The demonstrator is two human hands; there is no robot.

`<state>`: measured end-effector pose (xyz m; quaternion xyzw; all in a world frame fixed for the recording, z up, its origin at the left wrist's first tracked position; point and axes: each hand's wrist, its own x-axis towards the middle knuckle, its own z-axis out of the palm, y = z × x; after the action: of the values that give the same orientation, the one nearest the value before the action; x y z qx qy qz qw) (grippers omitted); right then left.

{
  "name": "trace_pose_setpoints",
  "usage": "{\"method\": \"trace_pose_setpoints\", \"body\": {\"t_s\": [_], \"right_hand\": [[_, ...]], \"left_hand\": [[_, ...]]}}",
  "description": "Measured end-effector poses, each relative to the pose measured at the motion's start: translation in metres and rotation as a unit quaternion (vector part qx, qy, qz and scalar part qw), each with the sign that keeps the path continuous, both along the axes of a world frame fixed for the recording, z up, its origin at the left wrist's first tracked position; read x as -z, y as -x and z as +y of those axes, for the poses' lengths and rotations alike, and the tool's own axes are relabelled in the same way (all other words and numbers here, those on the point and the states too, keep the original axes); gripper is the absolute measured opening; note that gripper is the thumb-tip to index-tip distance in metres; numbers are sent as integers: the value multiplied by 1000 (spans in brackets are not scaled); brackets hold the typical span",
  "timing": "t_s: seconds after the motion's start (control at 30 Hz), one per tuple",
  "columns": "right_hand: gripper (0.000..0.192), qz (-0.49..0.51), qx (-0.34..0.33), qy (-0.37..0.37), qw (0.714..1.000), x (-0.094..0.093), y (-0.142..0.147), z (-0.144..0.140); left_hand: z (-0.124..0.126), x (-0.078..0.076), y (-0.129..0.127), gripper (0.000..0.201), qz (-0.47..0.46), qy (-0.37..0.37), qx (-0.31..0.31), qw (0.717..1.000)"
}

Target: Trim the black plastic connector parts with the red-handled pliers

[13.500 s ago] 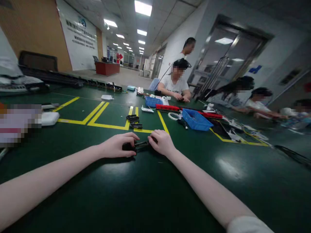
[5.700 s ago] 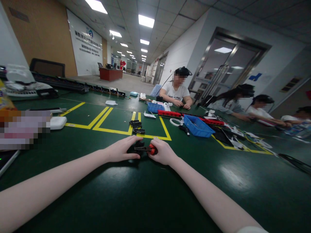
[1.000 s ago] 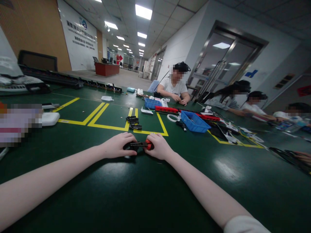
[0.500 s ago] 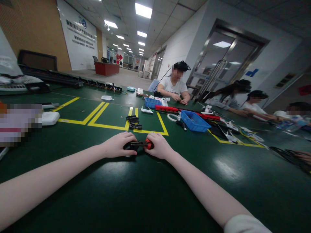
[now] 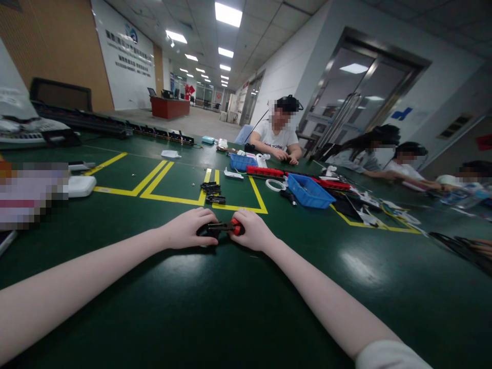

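My right hand [image 5: 251, 229] is closed around the red grips of a pair of pliers [image 5: 226, 226], whose dark jaws point left. The jaws reach to a small black part [image 5: 210, 233] that my left hand [image 5: 192, 228] pinches between thumb and fingers. Most of that part is hidden by my fingers, so its kind is unclear. Both hands are low over the green table [image 5: 184, 312]. Just beyond them lie several black plastic pieces [image 5: 211, 188], beside and across yellow tape lines [image 5: 180, 201].
A blue bin [image 5: 309, 192], a white ring [image 5: 275, 185] and a red strip [image 5: 265, 171] lie ahead to the right. A white box [image 5: 81, 186] is at the left. A person [image 5: 279, 136] sits across the table, and others work at the far right.
The view has shifted very slightly. My hands, the pliers and the black part keep almost the same position.
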<state>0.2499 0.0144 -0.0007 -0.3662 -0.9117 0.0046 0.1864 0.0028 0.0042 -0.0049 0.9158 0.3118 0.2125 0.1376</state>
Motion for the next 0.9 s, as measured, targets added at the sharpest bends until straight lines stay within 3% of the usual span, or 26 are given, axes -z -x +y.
{"method": "trace_pose_setpoints", "body": {"t_s": [0.9], "right_hand": [[18, 3, -1, 9, 1000, -2, 1, -1]], "left_hand": [[0, 0, 0, 46, 21, -23, 3, 1000]]}}
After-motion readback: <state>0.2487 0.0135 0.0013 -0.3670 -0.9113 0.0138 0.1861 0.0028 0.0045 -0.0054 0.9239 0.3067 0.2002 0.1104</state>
